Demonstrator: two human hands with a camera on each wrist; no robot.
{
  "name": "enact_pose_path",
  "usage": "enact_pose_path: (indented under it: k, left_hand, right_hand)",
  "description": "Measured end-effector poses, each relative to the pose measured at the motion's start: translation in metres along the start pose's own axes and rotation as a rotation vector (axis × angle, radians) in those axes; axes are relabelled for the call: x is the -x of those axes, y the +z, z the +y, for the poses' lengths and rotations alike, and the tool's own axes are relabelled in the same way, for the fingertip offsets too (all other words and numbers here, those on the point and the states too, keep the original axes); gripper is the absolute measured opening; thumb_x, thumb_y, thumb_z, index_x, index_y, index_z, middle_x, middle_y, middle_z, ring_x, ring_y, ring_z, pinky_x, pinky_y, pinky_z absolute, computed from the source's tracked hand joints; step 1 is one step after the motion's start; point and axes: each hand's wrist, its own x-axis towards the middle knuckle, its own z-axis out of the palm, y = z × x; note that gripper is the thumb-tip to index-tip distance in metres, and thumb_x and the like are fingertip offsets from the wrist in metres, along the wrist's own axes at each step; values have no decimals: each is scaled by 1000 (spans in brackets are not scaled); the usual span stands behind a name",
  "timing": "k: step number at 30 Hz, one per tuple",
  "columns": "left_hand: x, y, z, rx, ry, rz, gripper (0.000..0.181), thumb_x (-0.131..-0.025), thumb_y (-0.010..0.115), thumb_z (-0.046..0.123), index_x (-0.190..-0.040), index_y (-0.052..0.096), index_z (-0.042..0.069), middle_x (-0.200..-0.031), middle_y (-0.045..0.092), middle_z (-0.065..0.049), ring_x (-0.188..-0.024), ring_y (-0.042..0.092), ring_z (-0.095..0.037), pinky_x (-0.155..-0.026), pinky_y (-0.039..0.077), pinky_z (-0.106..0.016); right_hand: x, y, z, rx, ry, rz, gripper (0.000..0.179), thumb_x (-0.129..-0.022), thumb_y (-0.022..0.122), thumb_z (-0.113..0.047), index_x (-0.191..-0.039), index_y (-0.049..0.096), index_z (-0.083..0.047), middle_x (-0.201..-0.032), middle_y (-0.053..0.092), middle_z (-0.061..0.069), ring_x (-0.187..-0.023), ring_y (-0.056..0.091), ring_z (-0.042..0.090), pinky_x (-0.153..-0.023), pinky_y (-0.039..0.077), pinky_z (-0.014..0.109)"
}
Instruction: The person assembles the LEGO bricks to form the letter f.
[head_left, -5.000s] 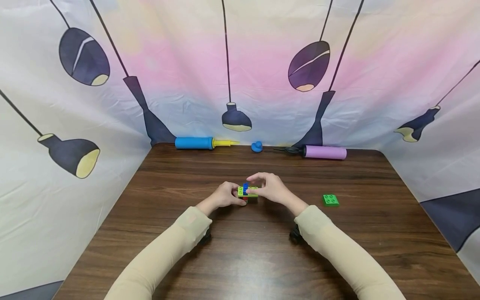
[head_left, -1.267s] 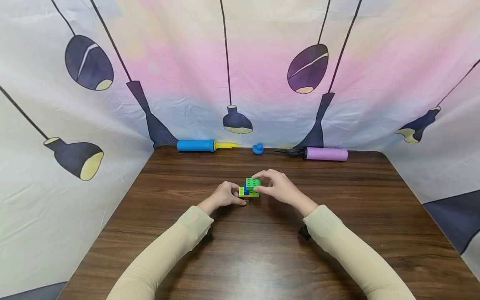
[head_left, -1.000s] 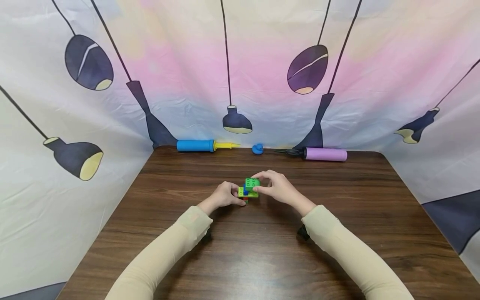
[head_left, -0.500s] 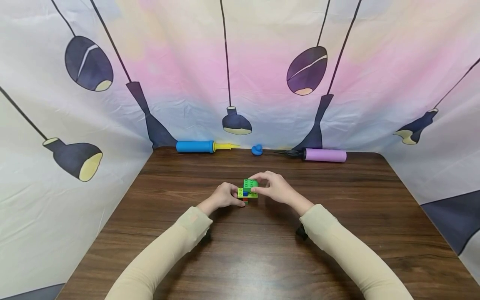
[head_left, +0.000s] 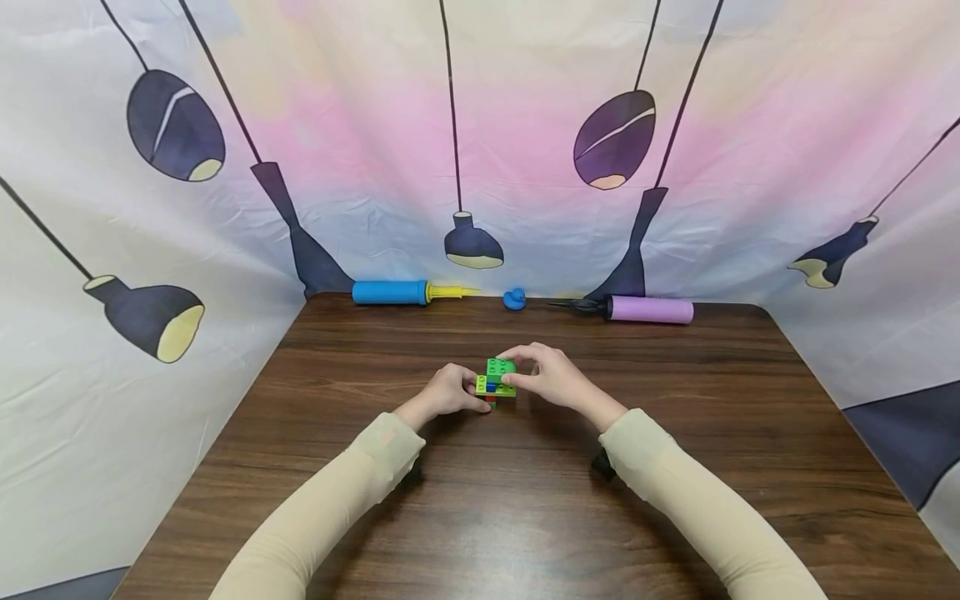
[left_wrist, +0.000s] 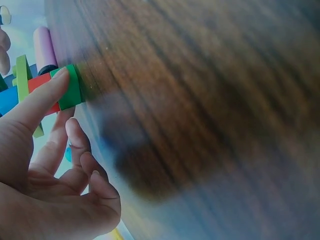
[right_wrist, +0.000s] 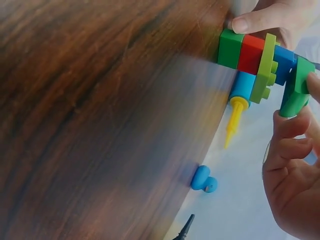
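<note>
A small tower of toy building bricks stands on the table between the two hands. From the bottom, the right wrist view shows a dark green brick, a red brick, a lime plate and a blue brick. On top sits a bright green brick with a curved side, pinched between thumb and fingers of the right hand. Low on the tower, the left hand pinches the bottom dark green brick, its thumb lying across the near face in the left wrist view.
Along the back edge of the wooden table lie a blue hand pump with a yellow nozzle, a blue rubber duck and a purple hand pump. Behind them hangs a cloth printed with lamps.
Five seconds ago the bright green brick lay at the table's right; the right hand has since brought it over the tower. During the last second it shifted slightly left and down onto the blue brick.
</note>
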Motion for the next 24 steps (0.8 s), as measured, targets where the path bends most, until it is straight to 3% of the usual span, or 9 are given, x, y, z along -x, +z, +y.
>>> enact_pose_path:
  k: [24]
  left_hand:
    - [1,1,-1,19,-40,-2,28,-71,88,19,-90,72,6,-77,60,-1,-72,50,-15,-64,41,-27]
  right_hand:
    - [5,2,-5,38,41,-4,31,-91,69,-29,-121,64,-27,-104,57,1,-71,50,19,-63,45,35]
